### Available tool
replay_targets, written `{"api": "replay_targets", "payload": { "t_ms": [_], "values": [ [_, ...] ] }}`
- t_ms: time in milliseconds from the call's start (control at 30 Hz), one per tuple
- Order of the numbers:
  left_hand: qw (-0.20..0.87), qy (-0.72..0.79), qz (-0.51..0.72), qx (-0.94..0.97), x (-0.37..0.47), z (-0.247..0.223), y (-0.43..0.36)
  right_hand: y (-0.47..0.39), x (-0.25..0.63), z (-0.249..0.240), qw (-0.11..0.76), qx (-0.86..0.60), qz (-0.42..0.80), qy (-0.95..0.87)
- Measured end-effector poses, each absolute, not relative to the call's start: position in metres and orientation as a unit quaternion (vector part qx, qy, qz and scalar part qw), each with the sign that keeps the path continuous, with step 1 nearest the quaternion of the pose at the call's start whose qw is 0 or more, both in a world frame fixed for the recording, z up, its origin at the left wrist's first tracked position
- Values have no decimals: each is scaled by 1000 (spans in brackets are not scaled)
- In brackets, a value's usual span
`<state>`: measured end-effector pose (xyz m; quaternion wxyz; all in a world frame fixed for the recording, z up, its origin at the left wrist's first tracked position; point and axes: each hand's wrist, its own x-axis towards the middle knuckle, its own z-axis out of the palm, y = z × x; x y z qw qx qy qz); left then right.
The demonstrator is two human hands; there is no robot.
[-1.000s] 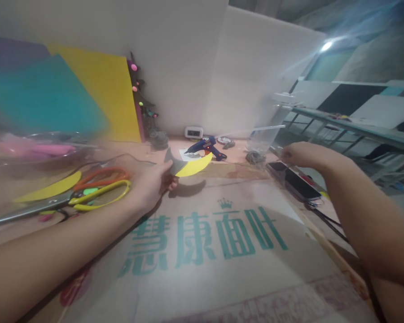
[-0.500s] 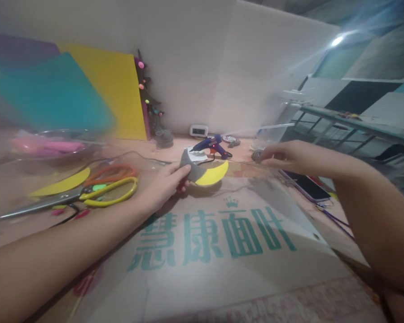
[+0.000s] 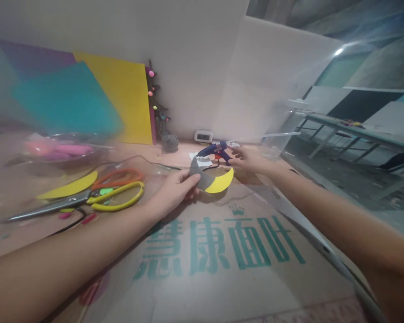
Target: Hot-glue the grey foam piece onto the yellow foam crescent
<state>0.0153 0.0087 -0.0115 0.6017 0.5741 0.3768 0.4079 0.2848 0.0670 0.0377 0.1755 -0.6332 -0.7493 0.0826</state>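
Note:
Between the thumb and fingers of my left hand (image 3: pixel 178 188) is a crescent-shaped piece (image 3: pixel 221 182), grey at the held end and yellow at the other. Just behind it a dark blue hot glue gun (image 3: pixel 216 148) rests on the table, its small red light lit. My right hand (image 3: pixel 251 160) is beside the gun's handle, fingers apart and holding nothing; whether a fingertip touches the handle I cannot tell. White paper (image 3: pixel 202 160) lies under the gun's nozzle.
Scissors (image 3: pixel 116 197) with orange and yellow handles lie at left by a yellow crescent (image 3: pixel 70 185). Behind them are a clear bowl (image 3: pixel 103 154) of pink pieces and coloured sheets (image 3: pixel 128 98). A small white clock (image 3: pixel 203 136) stands at the back. A printed board (image 3: pixel 208 291) covers the front.
My right hand has moved left, from the grey coil at the right to beside the glue gun's handle. My left hand keeps hold of the crescent piece. The view has shifted slightly.

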Motion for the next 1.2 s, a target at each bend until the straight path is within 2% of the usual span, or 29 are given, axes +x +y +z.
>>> {"api": "replay_targets", "payload": {
  "t_ms": [233, 567, 900, 1067, 1200],
  "values": [
    [606, 377, 408, 570, 18, -8, 6, 91, 260, 17, 218, -644, 139, -720],
    [596, 373, 404, 585, 17, -13, 8, 81, 260, 31, 251, -653, 97, -708],
    [590, 393, 412, 573, 16, -6, 6, 6, 259, 48, 398, -631, 181, -641],
    [590, 388, 433, 560, 17, -6, 6, -32, 259, 33, 393, -605, 147, -677],
    [588, 395, 447, 546, 17, -8, 9, -50, 261, 17, 353, -593, 136, -711]
  ]
}}
